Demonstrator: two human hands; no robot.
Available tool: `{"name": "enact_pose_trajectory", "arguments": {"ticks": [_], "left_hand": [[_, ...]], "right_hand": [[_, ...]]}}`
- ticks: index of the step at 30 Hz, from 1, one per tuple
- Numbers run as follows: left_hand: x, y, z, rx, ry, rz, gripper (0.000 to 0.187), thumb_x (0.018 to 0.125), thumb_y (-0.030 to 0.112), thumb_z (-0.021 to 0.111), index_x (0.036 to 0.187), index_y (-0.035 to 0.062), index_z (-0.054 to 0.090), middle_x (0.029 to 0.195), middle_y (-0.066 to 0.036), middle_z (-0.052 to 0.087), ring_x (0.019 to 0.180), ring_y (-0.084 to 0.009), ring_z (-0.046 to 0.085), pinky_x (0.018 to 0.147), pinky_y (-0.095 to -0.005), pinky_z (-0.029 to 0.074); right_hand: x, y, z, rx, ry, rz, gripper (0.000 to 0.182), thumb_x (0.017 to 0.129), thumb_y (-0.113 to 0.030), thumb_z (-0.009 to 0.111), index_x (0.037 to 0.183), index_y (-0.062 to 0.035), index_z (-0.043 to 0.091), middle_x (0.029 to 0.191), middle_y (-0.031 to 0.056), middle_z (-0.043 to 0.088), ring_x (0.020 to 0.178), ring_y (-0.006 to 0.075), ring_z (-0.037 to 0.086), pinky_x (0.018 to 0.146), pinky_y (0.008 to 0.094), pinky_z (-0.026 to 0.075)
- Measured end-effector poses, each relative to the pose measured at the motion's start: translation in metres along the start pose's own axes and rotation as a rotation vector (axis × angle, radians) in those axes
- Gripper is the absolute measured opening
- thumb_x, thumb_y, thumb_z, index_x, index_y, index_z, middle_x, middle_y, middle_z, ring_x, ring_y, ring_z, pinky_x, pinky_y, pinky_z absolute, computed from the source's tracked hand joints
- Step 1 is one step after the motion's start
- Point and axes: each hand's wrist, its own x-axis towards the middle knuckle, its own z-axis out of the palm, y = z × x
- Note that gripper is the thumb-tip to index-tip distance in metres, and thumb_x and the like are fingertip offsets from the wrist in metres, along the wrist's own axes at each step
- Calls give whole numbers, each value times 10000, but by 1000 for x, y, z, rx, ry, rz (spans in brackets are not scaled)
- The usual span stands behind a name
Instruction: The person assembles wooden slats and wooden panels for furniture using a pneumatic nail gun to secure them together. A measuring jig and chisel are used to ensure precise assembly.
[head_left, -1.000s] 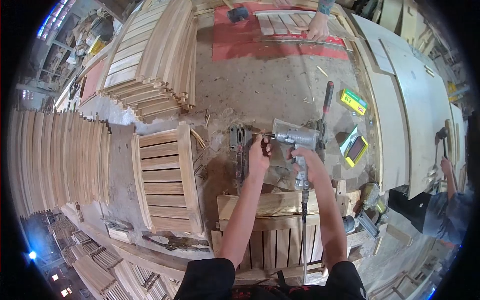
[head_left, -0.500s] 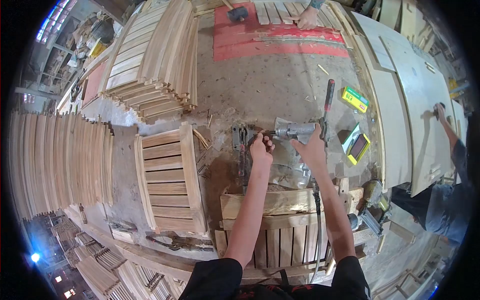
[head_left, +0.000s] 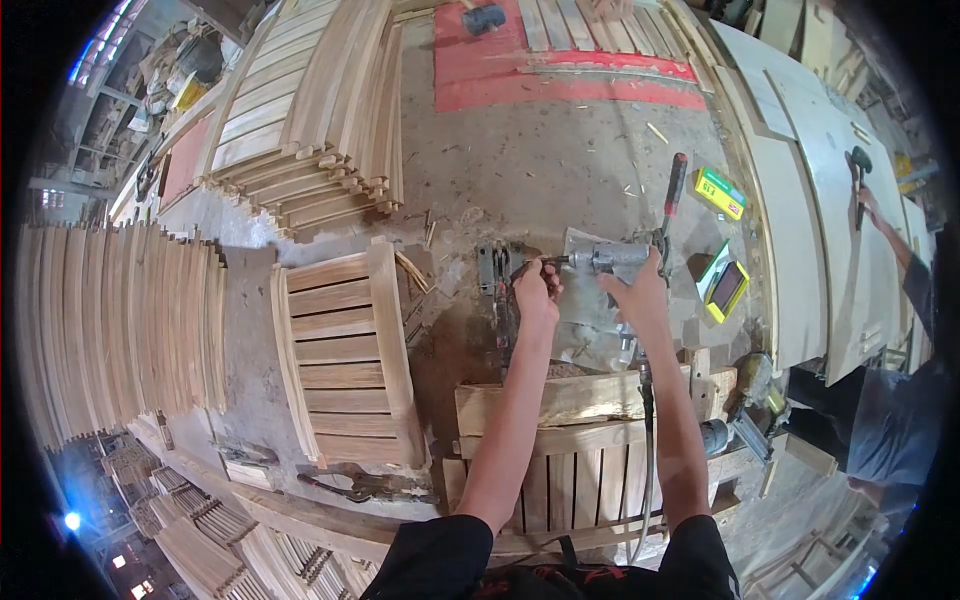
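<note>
While its nose points left, the silver-grey metal pistol-shaped power tool [head_left: 612,258] lies just far of the worktable's near edge, barrel axis running approx. left-right, handle angled toward the near side w/ a dark flexible hose [head_left: 648,410] trailing nearer.

R hand [head_left: 640,290] is part-open on the tool's rear end, thumb apart on the left; can't tell how firmly it grips. L hand [head_left: 540,288] is at the nose tip, fingers curled in; can't tell if it has hold of the bit or sth. else small.

Just left of L hand: dark metal bar clamp [head_left: 502,290]. Right & far of tool: red-and-black clamp handle [head_left: 675,185], then yellow-green cardboard box [head_left: 720,194]; nearer, open yellow box w/ dark contents [head_left: 726,290].

Pale slatted wood panel [head_left: 345,360] sits left; thick pale wood rail [head_left: 560,405] near. Far side: red sheet [head_left: 480,85] w/ black-headed mallet [head_left: 483,19] on it. Far right, a co-worker's hand [head_left: 872,207] holds another black mallet [head_left: 860,165].
</note>
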Motion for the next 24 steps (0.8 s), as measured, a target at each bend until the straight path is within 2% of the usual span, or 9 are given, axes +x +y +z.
{"name": "enact_pose_trajectory", "arguments": {"ticks": [4, 7, 13, 16, 18, 20, 22, 24], "left_hand": [[2, -1, 0, 2, 22, 6, 144, 988, 176, 534, 928, 75, 617, 685, -22, 596, 512, -139, 524, 426, -296, 405], [3, -4, 1, 41, 10, 47, 165, 987, 160, 525, 928, 43, 625, 700, -35, 586, 535, -143, 516, 454, -298, 413], [0, -2, 2, 79, 28, 68, 196, 963, 162, 553, 817, 40, 600, 688, -45, 601, 511, -144, 521, 432, -315, 399], [-42, 3, -3, 437, -23, 215, 241, 957, 180, 579, 767, 33, 597, 668, -31, 600, 525, -126, 531, 440, -315, 392], [-95, 5, -15, 871, -46, 844, 276, 951, 214, 603, 757, 18, 606, 643, -28, 593, 521, -105, 516, 465, -287, 397], [-130, 40, -22, 1122, 1, 1134, 253, 938, 252, 625, 850, 16, 645, 674, -72, 627, 543, -187, 561, 526, -341, 459], [-144, 80, -6, 1532, 297, 1297, 302, 944, 321, 574, 938, 22, 616, 854, -181, 689, 829, -378, 670, 790, -498, 511], [-112, 98, -12, 1802, 215, 669, 347, 945, 354, 565, 998, 11, 589, 892, -215, 691, 904, -420, 670, 834, -528, 506]], "right_hand": [[-1, -1, 2, 13, 7, 5, 921, 800, -240, 751, 1458, 50, 176, 925, 252, 683, 561, 320, 683, 574, 395, 563], [-4, -8, 0, -3, 2, 22, 918, 799, -234, 749, 1456, 54, 177, 914, 244, 682, 547, 316, 675, 566, 393, 563], [-4, -6, 1, -21, 17, 3, 924, 789, -228, 749, 1450, 67, 175, 910, 245, 679, 547, 313, 671, 547, 396, 559], [0, -11, 1, -63, 18, -3, 941, 788, -241, 754, 1449, 76, 164, 903, 246, 680, 557, 313, 676, 552, 397, 562], [5, -12, -2, -49, -13, 0, 948, 787, -248, 756, 1447, 85, 161, 908, 252, 681, 564, 315, 681, 558, 399, 565], [5, -3, -2, -34, -39, 18, 957, 786, -252, 758, 1445, 94, 157, 911, 256, 682, 573, 318, 686, 566, 399, 568], [8, 2, -3, -29, -61, 20, 966, 784, -253, 759, 1442, 105, 150, 911, 259, 684, 583, 321, 690, 577, 394, 572], [9, 4, -3, -25, -58, 9, 966, 784, -253, 757, 1440, 112, 149, 908, 260, 686, 583, 322, 690, 588, 392, 573]]}}
